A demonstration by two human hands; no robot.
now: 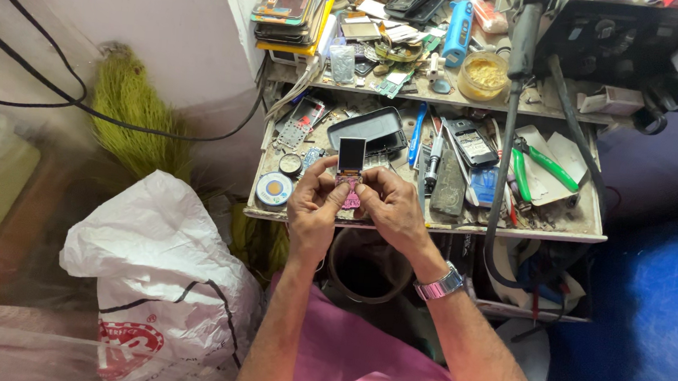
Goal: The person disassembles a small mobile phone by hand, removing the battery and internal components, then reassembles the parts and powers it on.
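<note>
Both hands hold a small opened phone board (349, 185) with a dark rectangular screen (351, 154) standing up at its top end. My left hand (312, 208) grips its left side with thumb and fingertips. My right hand (391, 210), with a metal wristwatch (440, 285) on the wrist, grips its right side. The pinkish lower part of the board is mostly hidden between the fingers. The hands hover over the front edge of a cluttered workbench drawer (432, 226).
The drawer holds a black phone shell (365, 127), a blue pen (417, 132), green-handled pliers (546, 165), a round solder tin (275, 188) and phone parts. Behind, a shelf carries stacked phones (288, 8) and a yellow paste jar (483, 75). A white plastic bag (158, 273) sits at left.
</note>
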